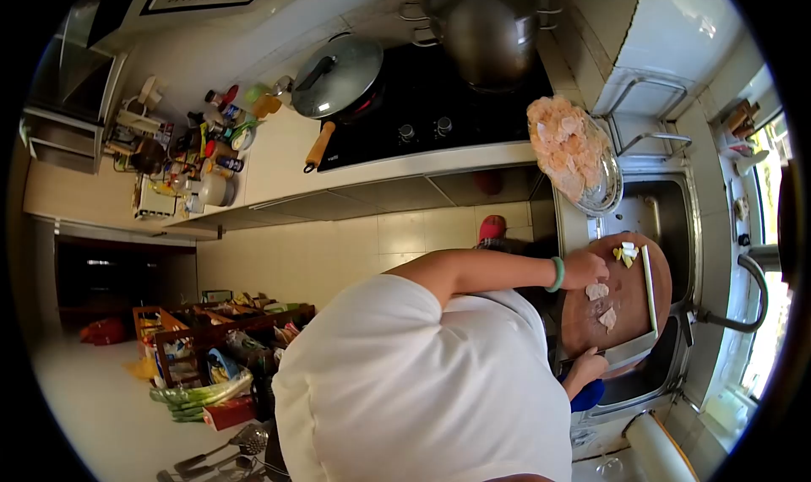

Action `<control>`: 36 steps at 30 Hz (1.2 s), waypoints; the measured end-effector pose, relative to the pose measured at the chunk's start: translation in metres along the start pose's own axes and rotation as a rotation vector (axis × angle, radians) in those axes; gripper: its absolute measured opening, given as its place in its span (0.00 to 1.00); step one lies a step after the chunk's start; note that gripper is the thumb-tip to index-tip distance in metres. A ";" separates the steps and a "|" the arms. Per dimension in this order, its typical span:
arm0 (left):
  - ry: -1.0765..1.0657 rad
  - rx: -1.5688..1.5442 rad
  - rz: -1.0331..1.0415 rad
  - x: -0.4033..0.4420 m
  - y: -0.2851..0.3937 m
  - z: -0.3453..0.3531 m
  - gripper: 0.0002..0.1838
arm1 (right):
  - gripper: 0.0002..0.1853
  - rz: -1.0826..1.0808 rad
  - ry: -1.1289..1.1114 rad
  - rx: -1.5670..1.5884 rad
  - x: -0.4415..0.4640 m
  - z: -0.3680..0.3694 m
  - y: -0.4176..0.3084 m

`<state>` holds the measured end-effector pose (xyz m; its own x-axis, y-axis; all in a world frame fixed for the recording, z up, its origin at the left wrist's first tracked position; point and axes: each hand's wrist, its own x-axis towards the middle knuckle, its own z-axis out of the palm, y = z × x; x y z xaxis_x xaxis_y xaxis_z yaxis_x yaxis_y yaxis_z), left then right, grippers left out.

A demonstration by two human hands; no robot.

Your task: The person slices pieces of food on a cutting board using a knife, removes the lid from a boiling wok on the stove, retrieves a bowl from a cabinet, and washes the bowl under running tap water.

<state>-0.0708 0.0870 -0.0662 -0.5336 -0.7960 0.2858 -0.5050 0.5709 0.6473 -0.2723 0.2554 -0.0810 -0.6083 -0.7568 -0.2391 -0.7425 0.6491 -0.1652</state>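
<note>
A round wooden cutting board (583, 317) lies over the sink. My left hand (585, 271), with a green bangle at its wrist, is curled at the board's near side, beside a pale piece of meat (597, 292); what its fingers hold is hidden. My right hand (587, 368) is closed round the handle of a cleaver (632, 352), whose wide blade lies over the board's lower edge. Another small meat piece (607, 318) sits between the hands. Chopped pale green and white pieces (625, 254) rest near the top, and a long pale stalk (649, 292) lies along the far side.
A tray heaped with pale pink meat (568, 148) stands beside the double sink (659, 203). A large pot (483, 34) and a lidded pan (338, 76) are on the black stove (422, 93). The faucet (752, 300) arches beyond the board. Bottles crowd the far counter.
</note>
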 end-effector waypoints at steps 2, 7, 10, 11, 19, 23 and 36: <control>0.047 -0.081 -0.135 -0.016 0.000 -0.078 0.07 | 0.29 0.041 -0.005 0.001 -0.009 -0.015 -0.015; 0.387 0.258 -0.308 -0.076 -0.038 -0.278 0.10 | 0.34 0.063 0.033 -0.039 -0.014 -0.018 -0.019; 0.458 0.512 -0.559 -0.125 -0.074 -0.416 0.10 | 0.42 0.176 0.018 -0.080 -0.009 -0.032 -0.019; 0.476 0.528 -0.612 -0.149 -0.115 -0.458 0.12 | 0.43 0.207 0.073 -0.095 -0.010 -0.037 -0.025; 0.269 0.701 -1.321 -0.254 -0.283 -0.613 0.35 | 0.36 -0.005 0.328 -0.057 -0.038 -0.071 -0.158; -0.011 0.367 -1.347 -0.259 -0.316 -0.629 0.30 | 0.29 -0.217 0.299 -0.030 -0.087 -0.049 -0.258; 0.297 -0.039 -1.144 -0.294 -0.281 -0.683 0.13 | 0.17 -0.186 0.205 0.142 -0.167 -0.010 -0.295</control>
<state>0.6916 0.0233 0.1504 0.3970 -0.8587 -0.3242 -0.5628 -0.5067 0.6530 0.0452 0.1900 0.0177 -0.5204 -0.8539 0.0031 -0.8084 0.4916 -0.3237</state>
